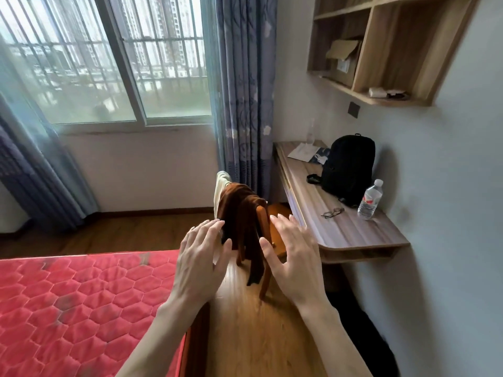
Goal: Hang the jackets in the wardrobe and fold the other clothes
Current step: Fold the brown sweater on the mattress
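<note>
Clothes (239,213) are draped over a chair (265,240) back, off the floor. Left hand (200,254) and right hand (292,250) are held spread and empty, flanking them, probably for a two-handed lift.

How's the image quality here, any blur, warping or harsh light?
Head view: daylight from the barred window, soft shadows; wide-angle bending tilts the wooden wall shelf; slight motion blur on the left hand, right hand and red quilted mattress.
</note>
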Motion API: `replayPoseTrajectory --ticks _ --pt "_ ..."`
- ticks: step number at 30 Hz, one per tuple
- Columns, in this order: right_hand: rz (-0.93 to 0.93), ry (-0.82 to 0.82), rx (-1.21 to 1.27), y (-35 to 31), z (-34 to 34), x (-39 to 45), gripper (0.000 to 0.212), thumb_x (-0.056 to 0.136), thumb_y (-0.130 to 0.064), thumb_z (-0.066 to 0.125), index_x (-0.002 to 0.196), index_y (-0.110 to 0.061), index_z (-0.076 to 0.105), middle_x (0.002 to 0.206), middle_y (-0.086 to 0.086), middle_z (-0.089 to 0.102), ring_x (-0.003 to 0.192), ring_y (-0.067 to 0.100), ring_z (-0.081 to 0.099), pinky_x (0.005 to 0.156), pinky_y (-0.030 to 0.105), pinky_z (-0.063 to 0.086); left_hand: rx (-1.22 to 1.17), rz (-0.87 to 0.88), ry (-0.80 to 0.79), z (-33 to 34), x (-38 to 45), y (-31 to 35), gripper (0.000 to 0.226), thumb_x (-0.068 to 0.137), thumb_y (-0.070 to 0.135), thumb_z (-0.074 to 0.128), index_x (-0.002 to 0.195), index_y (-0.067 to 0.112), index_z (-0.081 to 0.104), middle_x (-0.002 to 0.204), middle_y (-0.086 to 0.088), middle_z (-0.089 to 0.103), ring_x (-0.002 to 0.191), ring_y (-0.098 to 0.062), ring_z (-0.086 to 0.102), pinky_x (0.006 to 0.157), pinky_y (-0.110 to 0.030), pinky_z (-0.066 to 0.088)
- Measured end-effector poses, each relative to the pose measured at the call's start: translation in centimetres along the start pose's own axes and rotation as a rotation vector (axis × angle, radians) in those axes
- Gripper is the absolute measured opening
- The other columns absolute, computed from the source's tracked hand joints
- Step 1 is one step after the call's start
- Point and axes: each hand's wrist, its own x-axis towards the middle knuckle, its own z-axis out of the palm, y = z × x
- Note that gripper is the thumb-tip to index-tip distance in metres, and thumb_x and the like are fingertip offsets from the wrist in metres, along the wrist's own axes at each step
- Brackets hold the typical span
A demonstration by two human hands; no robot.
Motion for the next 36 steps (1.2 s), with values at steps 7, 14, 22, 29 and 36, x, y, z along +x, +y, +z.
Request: replayPoseTrajectory --ticks 7,14,22,29,36 --pt "0.007 -0.053 0.060 2.6 5.0 8.6 0.063 0.103 -0.064 0.044 0.156 -0.030 0.041 0.162 -0.009 0.041 0.154 0.008 0.026 0.123 0.030 0.009 0.026 -0.103 0.024 3.7 6.3 -3.2 0.044 0.102 0.040 0.051 0.141 0.021 0.056 0.142 0.003 0.061 0.141 -0.017 0.047 0.119 -0.038 0.032" --pt "0.057 -0.096 0.090 5.1 10.8 15.4 0.063 0.102 -0.062 0.048 0.155 -0.029 0.043 0.161 -0.006 0.044 0.153 0.013 0.031 0.125 0.035 0.018 0.049 -0.166 -0.002 7.0 11.7 -8.6 0.046 0.102 0.042 0.048 0.142 0.022 0.055 0.141 0.004 0.061 0.142 -0.016 0.046 0.119 -0.038 0.033" --pt "0.124 -0.135 0.076 6.9 17.5 24.3 0.061 0.103 -0.053 0.053 0.157 -0.027 0.040 0.161 -0.005 0.043 0.154 0.012 0.029 0.128 0.038 0.024 0.004 -0.152 -0.046 12.5 21.3 -16.3 0.048 0.102 0.045 0.046 0.141 0.019 0.056 0.138 0.002 0.063 0.138 -0.018 0.049 0.117 -0.042 0.038" --pt "0.228 -0.165 0.050 7.9 23.6 30.0 0.063 0.103 -0.049 0.056 0.158 -0.026 0.038 0.162 -0.003 0.042 0.154 0.013 0.030 0.123 0.031 0.023 -0.026 -0.108 -0.165 17.9 28.6 -24.1 0.051 0.101 0.051 0.045 0.142 0.022 0.055 0.138 0.003 0.063 0.133 -0.019 0.053 0.113 -0.042 0.042" --pt "0.304 -0.271 -0.020 9.9 28.4 33.2 0.068 0.103 -0.047 0.057 0.161 -0.024 0.032 0.165 0.001 0.038 0.156 0.017 0.027 0.125 0.034 0.024 -0.065 -0.079 -0.310 23.4 31.1 -26.6 0.042 0.101 0.045 0.055 0.137 0.022 0.058 0.133 0.003 0.065 0.128 -0.017 0.054 0.111 -0.036 0.042"
